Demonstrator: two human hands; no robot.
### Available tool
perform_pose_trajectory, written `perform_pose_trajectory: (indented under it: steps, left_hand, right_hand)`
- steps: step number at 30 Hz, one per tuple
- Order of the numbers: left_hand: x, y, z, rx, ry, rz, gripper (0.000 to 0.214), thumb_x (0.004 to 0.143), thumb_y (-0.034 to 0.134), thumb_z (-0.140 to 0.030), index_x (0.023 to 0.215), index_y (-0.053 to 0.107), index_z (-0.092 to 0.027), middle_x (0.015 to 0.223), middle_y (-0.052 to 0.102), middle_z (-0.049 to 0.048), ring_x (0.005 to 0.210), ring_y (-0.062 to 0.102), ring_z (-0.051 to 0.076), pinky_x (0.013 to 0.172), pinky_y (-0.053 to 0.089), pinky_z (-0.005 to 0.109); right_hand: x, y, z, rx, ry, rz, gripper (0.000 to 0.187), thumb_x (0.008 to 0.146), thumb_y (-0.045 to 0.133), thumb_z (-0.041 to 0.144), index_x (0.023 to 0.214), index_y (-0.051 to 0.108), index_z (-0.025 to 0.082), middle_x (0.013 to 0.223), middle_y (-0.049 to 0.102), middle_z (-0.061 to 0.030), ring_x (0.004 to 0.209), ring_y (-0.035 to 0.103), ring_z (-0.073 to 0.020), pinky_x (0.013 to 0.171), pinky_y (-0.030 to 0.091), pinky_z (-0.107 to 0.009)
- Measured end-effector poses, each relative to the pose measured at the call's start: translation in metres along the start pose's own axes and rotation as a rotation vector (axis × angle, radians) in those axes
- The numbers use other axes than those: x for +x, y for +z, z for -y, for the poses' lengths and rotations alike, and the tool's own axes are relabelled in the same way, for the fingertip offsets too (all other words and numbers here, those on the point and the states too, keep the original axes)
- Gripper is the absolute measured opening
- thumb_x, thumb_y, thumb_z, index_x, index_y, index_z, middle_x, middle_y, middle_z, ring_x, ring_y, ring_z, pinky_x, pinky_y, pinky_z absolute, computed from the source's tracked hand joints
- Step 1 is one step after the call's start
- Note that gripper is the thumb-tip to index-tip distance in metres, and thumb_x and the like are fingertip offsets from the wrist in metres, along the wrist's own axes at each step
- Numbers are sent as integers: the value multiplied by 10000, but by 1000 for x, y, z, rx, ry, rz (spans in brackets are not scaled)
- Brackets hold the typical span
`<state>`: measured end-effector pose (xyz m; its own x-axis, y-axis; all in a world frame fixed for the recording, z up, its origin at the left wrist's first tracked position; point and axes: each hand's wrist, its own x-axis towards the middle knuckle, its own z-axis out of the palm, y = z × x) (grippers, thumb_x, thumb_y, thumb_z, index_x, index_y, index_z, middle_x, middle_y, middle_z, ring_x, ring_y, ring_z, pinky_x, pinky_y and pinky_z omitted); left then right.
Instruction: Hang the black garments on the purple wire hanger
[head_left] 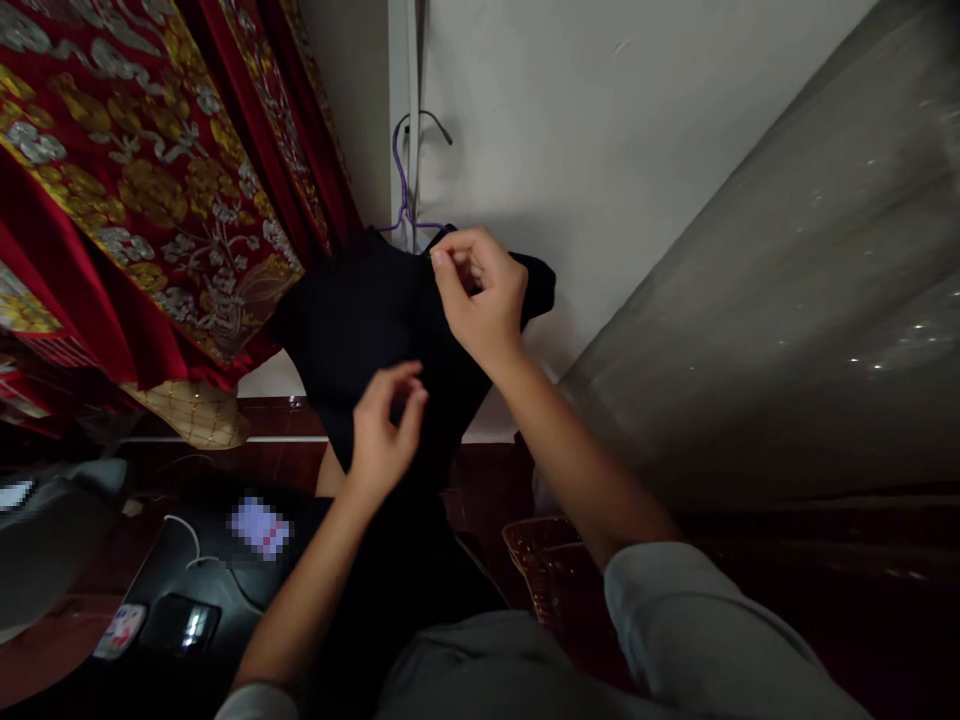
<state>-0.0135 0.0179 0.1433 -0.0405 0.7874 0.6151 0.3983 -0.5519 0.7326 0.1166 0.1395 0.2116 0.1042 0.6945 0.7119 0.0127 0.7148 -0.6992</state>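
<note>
A black short-sleeved garment point(375, 330) hangs in front of me on a purple hanger point(403, 180), its hook up against a pale upright strip on the wall. My right hand point(484, 295) is raised at the garment's neckline, with thumb and forefinger pinched together. What lies between those fingertips, if anything, is too small to make out. Lower down, in front of the garment's body, is my left hand point(386, 425). Its fingers are half curled, the thumb apart from them, and nothing shows in between.
Red cloth with gold and silver embroidery point(157, 180) hangs at left. Below it, a black surface point(210, 590) bears a blurred lit phone point(259, 527), a dark phone point(180, 625) and a white cable point(196, 540). Greyish sheeting point(787, 300) slopes down at right, above a carved brown wooden edge point(532, 560).
</note>
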Motion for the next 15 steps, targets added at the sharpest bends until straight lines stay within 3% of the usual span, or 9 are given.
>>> perform_pose_trajectory:
  steps: [3, 6, 9, 13, 15]
  left_hand:
    - [69, -20, -8, 117, 207, -137, 321, 1079, 506, -389, 1321, 637, -224, 1026, 688, 71, 942, 669, 196, 880, 536, 338]
    - [117, -24, -17, 178, 307, -49, 310, 1052, 562, -456, 1144, 705, -197, 979, 696, 68, 924, 674, 199, 861, 528, 323]
    - [128, -15, -26, 167, 298, -18, 329, 1038, 588, -470, 944, 701, -175, 858, 694, 54, 844, 670, 181, 788, 520, 285]
    - [122, -4, -30, 109, 248, -68, 377, 1047, 552, -521, 938, 666, -178, 808, 671, 32, 806, 665, 161, 710, 500, 254]
    - [132, -11, -22, 72, 256, -137, 422, 1050, 510, -575, 959, 645, -186, 803, 638, 18, 786, 648, 143, 688, 485, 246]
  right_hand:
    - [-5, -5, 4, -3, 2, 37, 194, 956, 688, 453, 934, 678, 260, 818, 647, -5, 890, 681, -181, 837, 599, -335]
    - [-1, -9, 9, -48, -45, 77, 231, 972, 655, 495, 956, 692, 268, 853, 680, -13, 928, 702, -192, 885, 604, -359]
    - [3, -13, 6, -117, -127, 92, 242, 971, 647, 499, 952, 708, 266, 933, 728, -35, 967, 716, -208, 927, 598, -378]
    - [-4, -15, -20, -224, -274, 130, 204, 982, 618, 426, 953, 731, 258, 946, 754, -46, 921, 729, -209, 907, 589, -379]
    - [-14, -14, -36, -272, -388, 211, 185, 990, 589, 346, 959, 746, 253, 888, 755, -36, 836, 729, -193, 827, 588, -350]
